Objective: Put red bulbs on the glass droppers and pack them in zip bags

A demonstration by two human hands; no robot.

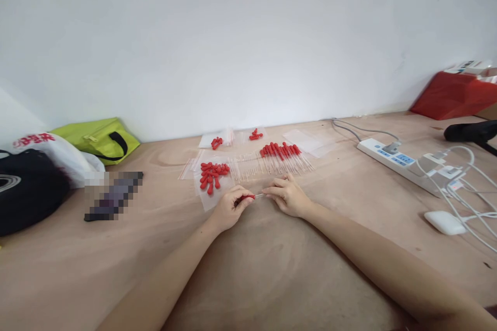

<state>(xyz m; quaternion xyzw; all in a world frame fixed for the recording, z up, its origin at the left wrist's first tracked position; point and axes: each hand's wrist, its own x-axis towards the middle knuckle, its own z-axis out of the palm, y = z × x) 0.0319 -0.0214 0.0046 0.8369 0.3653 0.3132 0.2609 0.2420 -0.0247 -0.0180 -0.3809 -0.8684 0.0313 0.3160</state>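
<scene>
My left hand [228, 210] is closed around a red rubber dropper bulb [250, 197], its end showing past the fingertips. A thin pale tube [259, 195] runs from that end to my right hand [289, 198], whose fingertips pinch it. How deep the tube sits in the bulb I cannot tell. Just beyond my left hand, loose red bulbs [210, 176] lie in a pile on a clear plastic bag. Bare thin tubes [248, 165] lie side by side in the middle. Beyond my right hand is a row of droppers [280, 151], tubes with red bulbs on their far ends.
Small bags with red pieces [216, 143] lie near the wall, and a flat clear bag [308, 142] behind the droppers. A power strip [396, 163] with white cables and a white charger [444, 222] lies right. A pixelated dark object [116, 199] and a lime-green bag [97, 137] are left.
</scene>
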